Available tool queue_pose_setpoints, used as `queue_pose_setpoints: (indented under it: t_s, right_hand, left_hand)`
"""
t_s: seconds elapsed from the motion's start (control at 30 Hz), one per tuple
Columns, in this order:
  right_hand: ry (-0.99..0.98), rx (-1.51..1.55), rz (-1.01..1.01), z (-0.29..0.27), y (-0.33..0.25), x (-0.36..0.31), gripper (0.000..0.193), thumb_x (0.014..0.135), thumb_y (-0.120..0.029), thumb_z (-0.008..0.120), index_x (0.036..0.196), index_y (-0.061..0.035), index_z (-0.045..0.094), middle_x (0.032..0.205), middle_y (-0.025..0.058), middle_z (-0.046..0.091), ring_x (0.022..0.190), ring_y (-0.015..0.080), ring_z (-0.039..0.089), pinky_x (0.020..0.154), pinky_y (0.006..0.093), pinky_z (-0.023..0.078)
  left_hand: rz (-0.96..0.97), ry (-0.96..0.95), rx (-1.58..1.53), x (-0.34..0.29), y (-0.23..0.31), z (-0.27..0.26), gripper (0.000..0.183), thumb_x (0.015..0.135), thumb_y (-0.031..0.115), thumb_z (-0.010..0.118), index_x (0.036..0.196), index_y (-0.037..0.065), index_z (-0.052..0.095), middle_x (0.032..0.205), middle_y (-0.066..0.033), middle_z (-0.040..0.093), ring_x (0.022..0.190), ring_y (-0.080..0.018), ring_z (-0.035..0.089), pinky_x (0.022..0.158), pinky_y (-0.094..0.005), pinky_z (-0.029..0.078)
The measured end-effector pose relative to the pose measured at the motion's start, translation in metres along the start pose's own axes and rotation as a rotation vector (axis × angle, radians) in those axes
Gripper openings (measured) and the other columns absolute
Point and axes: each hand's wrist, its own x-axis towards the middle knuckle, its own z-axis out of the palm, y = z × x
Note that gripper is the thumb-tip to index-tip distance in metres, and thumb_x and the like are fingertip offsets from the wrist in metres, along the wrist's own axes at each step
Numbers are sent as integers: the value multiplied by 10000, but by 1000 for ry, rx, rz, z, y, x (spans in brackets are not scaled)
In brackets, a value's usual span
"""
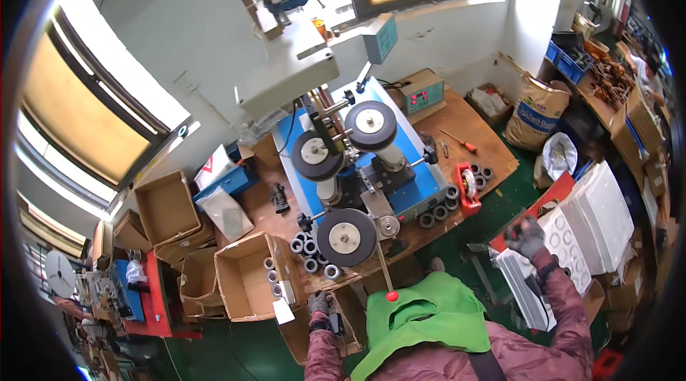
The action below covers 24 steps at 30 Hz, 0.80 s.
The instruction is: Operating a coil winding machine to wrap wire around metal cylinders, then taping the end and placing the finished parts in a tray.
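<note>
My left hand (pixel 319 302), in a dark grey glove, is at the table's front edge beside a cardboard box (pixel 239 277). Its fingers look curled, and whatever lies inside them is hidden. Grey rings (pixel 311 265) sit on the table just beyond it. At the right, my gloved right hand (pixel 527 239) is over the near edge of a white foam tray (pixel 564 234) with round rings or recesses. Its fingers look apart, slightly blurred, with nothing visible in them. Between my hands stands a blue machine (pixel 418 192) with three dark wheels; its red-knobbed lever (pixel 391 295) points toward me.
More grey rings (pixel 439 213) and a red tape dispenser (pixel 468 188) sit at the table's right side. A screwdriver (pixel 468 145) lies near the control box (pixel 423 94). White foam sheets (pixel 600 213) are stacked at right; a sack (pixel 536 109) stands behind. Cardboard boxes (pixel 166 206) crowd the left.
</note>
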Motion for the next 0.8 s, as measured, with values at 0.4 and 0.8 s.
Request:
queue_pose_setpoints:
  t_s: [0.4,0.8]
  right_hand:
    - [-86,-452,-917,164,-348,102,686,512,-327,739,1095,-31,529,1158,134,477,1051,304,465,913,386,384]
    - [285,-329,-1034,169,-402,160,719,523,-447,709,1106,-59,546,1146,68,473,1068,257,416,937,425,276]
  left_hand:
    - [-52,220,-289,-108,-67,-92,346,785,59,513,1125,63,452,816,-111,542,668,-302,598,577,-423,524]
    - [160,187,-344,-140,-11,-84,343,833,221,574,1117,55,475,948,-111,573,781,-284,603,654,-420,518]
